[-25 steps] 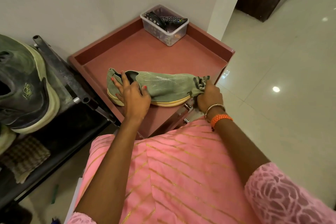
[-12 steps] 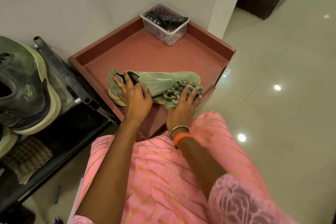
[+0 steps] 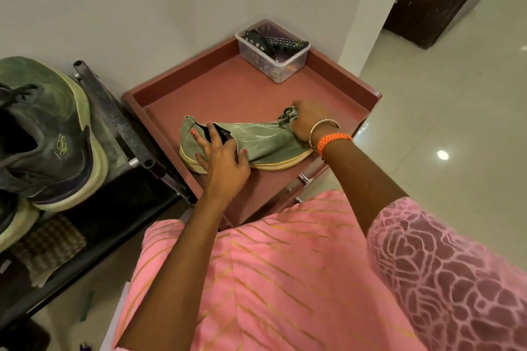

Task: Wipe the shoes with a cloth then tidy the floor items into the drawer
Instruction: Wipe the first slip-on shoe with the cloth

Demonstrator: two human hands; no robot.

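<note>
We look down from the head camera, the only view we have. Half a second ago our right hand (image 3: pixel 303 122) had the cloth (image 3: pixel 287 115) on the near side of the shoe (image 3: pixel 256 141), close to our body. Now it has slid out to the toe, at the right of the middle of the frame, and the cloth is bunched up at the far side of the tip. We think this means we are rubbing back and forth, so the wiping is going on and is not done. The fingers of our right hand are curled tight around the cloth. Our left hand (image 3: pixel 224 157) has stayed at the heel end, and it holds the shoe down. Its fingers are spread out and bent over the opening of the shoe, with the thumb on the near side, so the shoe cannot slide. The shoe is soft and green, with a pale yellow sole. It lies flat in the middle of the frame, on the reddish top of the drawer unit (image 3: pixel 216 85), heel to the left and toe to the right. The green looks a bit dusty with pale marks. A clear plastic box (image 3: pixel 273 58) with remotes sits at the top of the frame, well apart from the shoe. More shoes (image 3: pixel 48 134) wait on a dark rack (image 3: pixel 119 128) at the left. The tidying has not begun.
</note>
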